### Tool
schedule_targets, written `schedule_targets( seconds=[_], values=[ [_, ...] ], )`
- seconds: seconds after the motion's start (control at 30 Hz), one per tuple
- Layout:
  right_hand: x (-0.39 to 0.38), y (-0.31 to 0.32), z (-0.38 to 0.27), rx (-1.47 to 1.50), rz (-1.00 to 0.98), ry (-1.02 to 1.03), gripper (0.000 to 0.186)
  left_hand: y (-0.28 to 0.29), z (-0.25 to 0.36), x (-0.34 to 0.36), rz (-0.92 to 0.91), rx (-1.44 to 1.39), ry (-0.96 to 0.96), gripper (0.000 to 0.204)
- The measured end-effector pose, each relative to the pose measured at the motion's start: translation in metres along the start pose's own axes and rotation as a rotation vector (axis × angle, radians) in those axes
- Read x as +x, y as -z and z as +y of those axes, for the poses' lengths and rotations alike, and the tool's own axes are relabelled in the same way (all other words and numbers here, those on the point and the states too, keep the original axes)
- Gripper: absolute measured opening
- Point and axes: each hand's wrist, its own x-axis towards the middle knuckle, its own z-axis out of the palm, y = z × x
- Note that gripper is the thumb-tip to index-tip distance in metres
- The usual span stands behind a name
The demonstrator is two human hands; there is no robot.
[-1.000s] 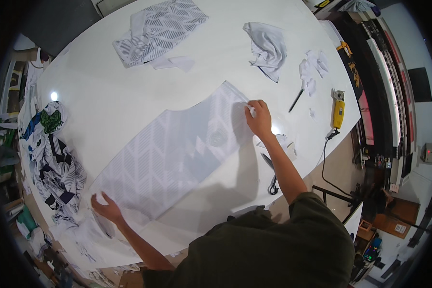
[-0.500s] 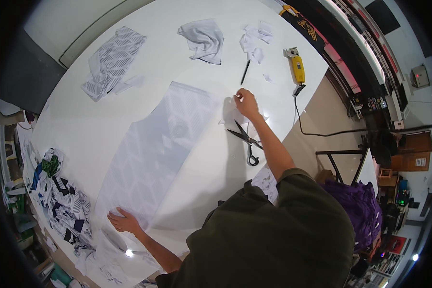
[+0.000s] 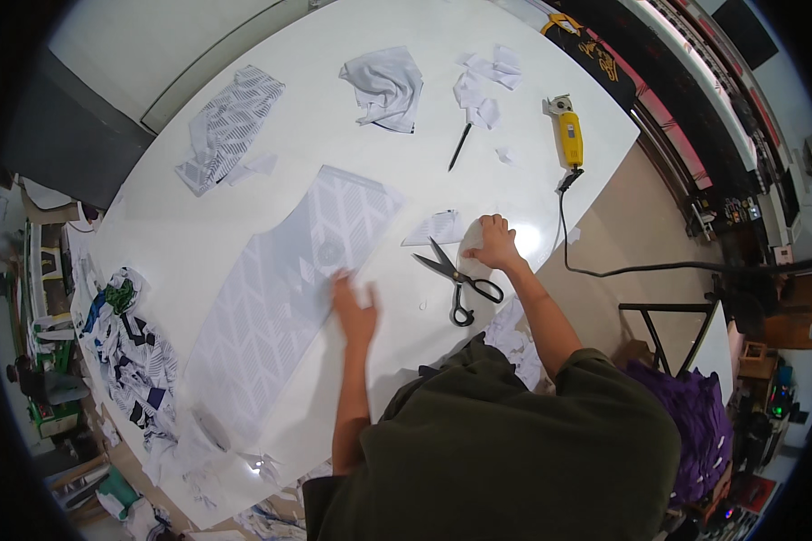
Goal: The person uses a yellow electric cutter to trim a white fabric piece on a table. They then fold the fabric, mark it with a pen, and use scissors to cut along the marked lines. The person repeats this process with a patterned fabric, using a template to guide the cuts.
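A long white fabric piece with a grey stripe pattern [image 3: 271, 307] lies flat across the middle of the table. Beside its right edge is my left hand [image 3: 354, 311], blurred by motion, its thumb apart from the fingers and nothing seen in it. My right hand [image 3: 494, 245] rests low over the table, fingers bent and thumb spread, with nothing visible between them. Black-handled scissors [image 3: 456, 281] lie with parted blades just left of and below that hand. A small triangular patterned scrap [image 3: 433, 229] sits by the blade tips.
Farther off lie a folded patterned cloth [image 3: 235, 126], a crumpled grey cloth [image 3: 383, 88], white scraps [image 3: 478, 95] and a dark pen [image 3: 460, 147]. A corded yellow rotary cutter [image 3: 570, 137] lies near the right edge. Mixed fabric scraps [image 3: 140, 361] are heaped at left.
My left hand has left the fabric's lower end and moved up and right to its side. My right hand has come nearer, beside the scissors, whose position has shifted slightly in view.
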Motion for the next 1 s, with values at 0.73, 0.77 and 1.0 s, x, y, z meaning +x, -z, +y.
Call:
schedule_targets(
  seconds=[0.73,0.77,1.0],
  values=[
    [0.092,0.096,-0.068,0.812,-0.202,0.528,0.047,-0.071,0.183,0.15,-0.353,-0.365,0.228,0.083],
    [0.094,0.096,-0.062,0.829,-0.305,0.527,0.048,-0.072,0.177,0.149,-0.362,-0.494,0.318,0.083],
    [0.091,0.087,-0.013,0.794,-0.685,0.531,0.04,-0.071,0.167,0.146,-0.518,-0.689,0.488,0.079]
  ],
)
